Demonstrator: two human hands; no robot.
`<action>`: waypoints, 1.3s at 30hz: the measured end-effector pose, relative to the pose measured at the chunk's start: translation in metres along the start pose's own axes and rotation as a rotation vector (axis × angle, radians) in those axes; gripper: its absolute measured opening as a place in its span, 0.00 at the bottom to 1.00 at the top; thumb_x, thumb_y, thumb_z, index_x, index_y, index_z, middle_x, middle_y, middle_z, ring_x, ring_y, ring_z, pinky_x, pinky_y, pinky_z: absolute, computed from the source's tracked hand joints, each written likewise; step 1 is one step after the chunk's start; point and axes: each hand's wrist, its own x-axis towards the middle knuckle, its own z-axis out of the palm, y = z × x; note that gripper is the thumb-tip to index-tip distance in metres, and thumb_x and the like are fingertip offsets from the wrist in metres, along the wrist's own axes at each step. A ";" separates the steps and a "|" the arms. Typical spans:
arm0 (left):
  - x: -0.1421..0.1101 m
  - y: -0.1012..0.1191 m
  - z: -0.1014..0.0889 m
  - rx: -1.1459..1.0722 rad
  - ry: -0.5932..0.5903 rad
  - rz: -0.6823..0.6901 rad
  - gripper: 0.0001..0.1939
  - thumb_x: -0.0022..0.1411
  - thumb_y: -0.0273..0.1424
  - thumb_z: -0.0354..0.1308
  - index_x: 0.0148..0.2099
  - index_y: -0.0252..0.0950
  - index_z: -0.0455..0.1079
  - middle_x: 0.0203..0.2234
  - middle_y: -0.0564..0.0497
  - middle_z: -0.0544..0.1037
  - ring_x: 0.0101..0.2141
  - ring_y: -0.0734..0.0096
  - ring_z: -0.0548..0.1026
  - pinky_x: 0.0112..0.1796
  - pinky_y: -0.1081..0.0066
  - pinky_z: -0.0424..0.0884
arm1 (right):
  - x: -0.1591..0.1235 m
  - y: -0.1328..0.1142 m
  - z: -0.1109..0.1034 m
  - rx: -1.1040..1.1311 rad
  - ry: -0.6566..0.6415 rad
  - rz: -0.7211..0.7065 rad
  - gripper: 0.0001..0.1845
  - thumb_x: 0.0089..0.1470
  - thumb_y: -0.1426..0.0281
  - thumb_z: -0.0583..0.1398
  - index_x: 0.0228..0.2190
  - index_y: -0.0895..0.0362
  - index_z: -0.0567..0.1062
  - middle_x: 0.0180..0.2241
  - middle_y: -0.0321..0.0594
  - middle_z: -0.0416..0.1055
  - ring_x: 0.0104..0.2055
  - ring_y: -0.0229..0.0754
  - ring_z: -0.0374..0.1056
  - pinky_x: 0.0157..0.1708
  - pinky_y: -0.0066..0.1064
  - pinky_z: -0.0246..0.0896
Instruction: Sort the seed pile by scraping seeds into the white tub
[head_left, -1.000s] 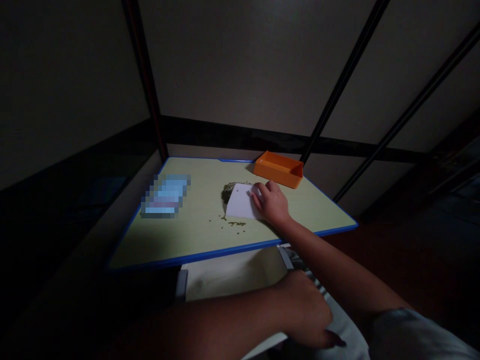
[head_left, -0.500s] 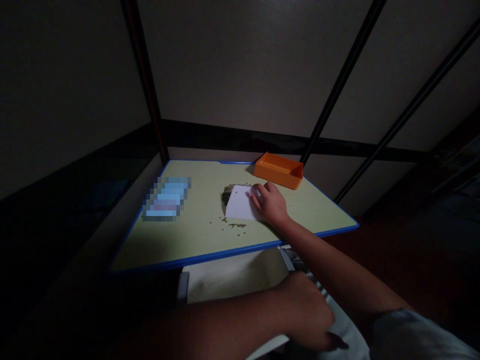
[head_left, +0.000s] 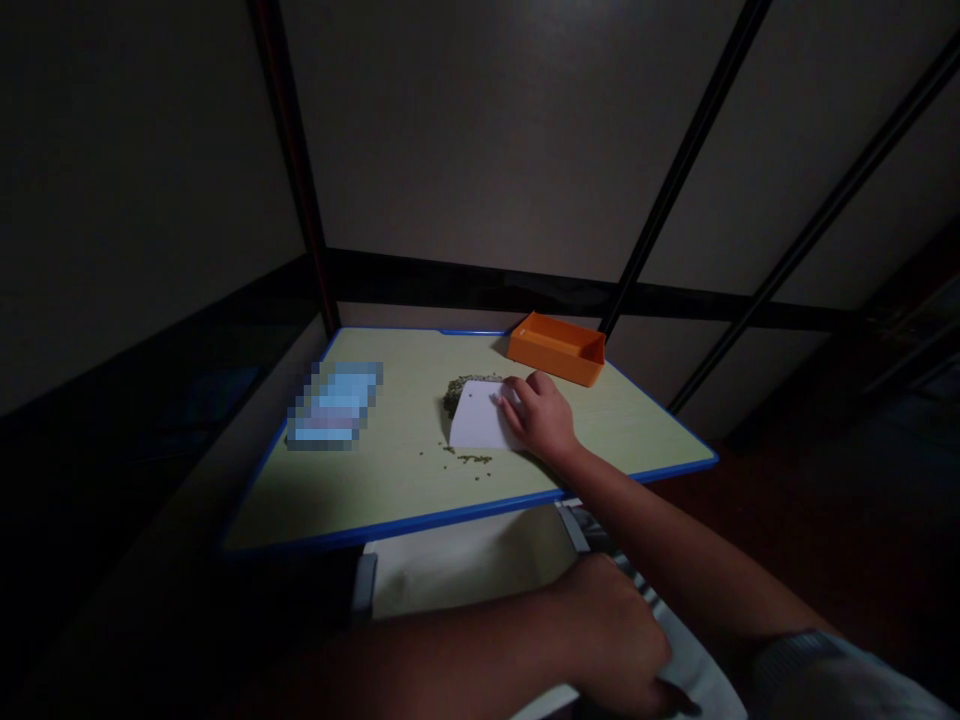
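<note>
My right hand (head_left: 546, 418) has its fingers closed on the right side of a white card (head_left: 484, 415), which leans over the table. Behind the card's left and far edges shows a heap of small greenish-brown grains (head_left: 454, 393), partly hidden by it. One dark speck lies on the card's face. Several loose grains (head_left: 474, 459) are scattered on the table in front of it. Low in the view, my left hand (head_left: 619, 628) is curled near the front of an open drawer (head_left: 465, 555). Its fingertips are mostly hidden, so what they hold cannot be made out.
The pale green table (head_left: 375, 500) has a blue rim. An orange open box (head_left: 555, 345) sits at its back right. A blurred-out light blue flat object (head_left: 337, 402) lies at the left. Panelled walls (head_left: 465, 140) rise behind the table.
The table and everything on it appear slightly lower in view, as the camera has tilted a little. Both hands keep almost the same pose, and the card stays in my right hand.
</note>
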 end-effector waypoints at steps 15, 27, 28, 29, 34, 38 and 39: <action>0.002 -0.003 -0.002 -0.015 -0.049 0.031 0.20 0.63 0.47 0.54 0.34 0.37 0.78 0.27 0.50 0.81 0.33 0.60 0.79 0.29 0.64 0.68 | 0.012 -0.016 0.001 -0.015 -0.071 0.044 0.19 0.63 0.57 0.51 0.42 0.54 0.74 0.36 0.45 0.68 0.36 0.45 0.63 0.30 0.31 0.48; -0.008 -0.004 -0.011 -0.039 0.122 0.101 0.18 0.62 0.46 0.56 0.37 0.38 0.78 0.32 0.54 0.82 0.36 0.65 0.78 0.37 0.67 0.72 | 0.024 -0.045 0.003 0.022 -0.158 -0.006 0.19 0.63 0.56 0.50 0.43 0.53 0.74 0.38 0.45 0.69 0.37 0.45 0.65 0.34 0.32 0.53; -0.008 -0.004 -0.011 -0.037 0.122 0.105 0.17 0.61 0.45 0.57 0.36 0.38 0.78 0.32 0.54 0.82 0.36 0.66 0.78 0.38 0.67 0.72 | 0.024 -0.046 0.003 0.029 -0.159 -0.020 0.19 0.63 0.56 0.50 0.43 0.53 0.74 0.38 0.46 0.69 0.38 0.46 0.65 0.34 0.32 0.53; -0.008 -0.005 -0.011 -0.034 0.123 0.107 0.16 0.61 0.44 0.57 0.35 0.38 0.78 0.31 0.55 0.82 0.36 0.66 0.78 0.40 0.67 0.72 | 0.024 -0.046 0.003 0.036 -0.159 -0.035 0.19 0.63 0.56 0.50 0.43 0.53 0.74 0.38 0.46 0.69 0.38 0.46 0.65 0.34 0.32 0.53; -0.006 -0.004 -0.005 -0.033 0.158 0.089 0.14 0.63 0.40 0.55 0.31 0.38 0.76 0.29 0.55 0.81 0.33 0.66 0.78 0.43 0.65 0.71 | 0.020 -0.044 0.001 0.067 -0.159 -0.086 0.20 0.63 0.57 0.50 0.45 0.54 0.74 0.38 0.46 0.69 0.38 0.46 0.65 0.36 0.33 0.54; -0.002 -0.004 0.001 -0.051 0.117 0.070 0.16 0.62 0.41 0.55 0.29 0.38 0.76 0.26 0.53 0.81 0.33 0.64 0.78 0.40 0.63 0.72 | 0.015 -0.043 -0.004 0.080 -0.164 -0.094 0.20 0.63 0.57 0.50 0.46 0.55 0.74 0.38 0.46 0.69 0.38 0.46 0.64 0.36 0.33 0.54; -0.001 -0.004 0.002 -0.054 0.099 0.070 0.16 0.62 0.41 0.55 0.29 0.37 0.76 0.26 0.52 0.81 0.33 0.63 0.78 0.39 0.63 0.72 | 0.013 -0.043 -0.005 0.080 -0.164 -0.092 0.20 0.63 0.57 0.50 0.45 0.55 0.74 0.38 0.46 0.69 0.38 0.46 0.64 0.36 0.33 0.54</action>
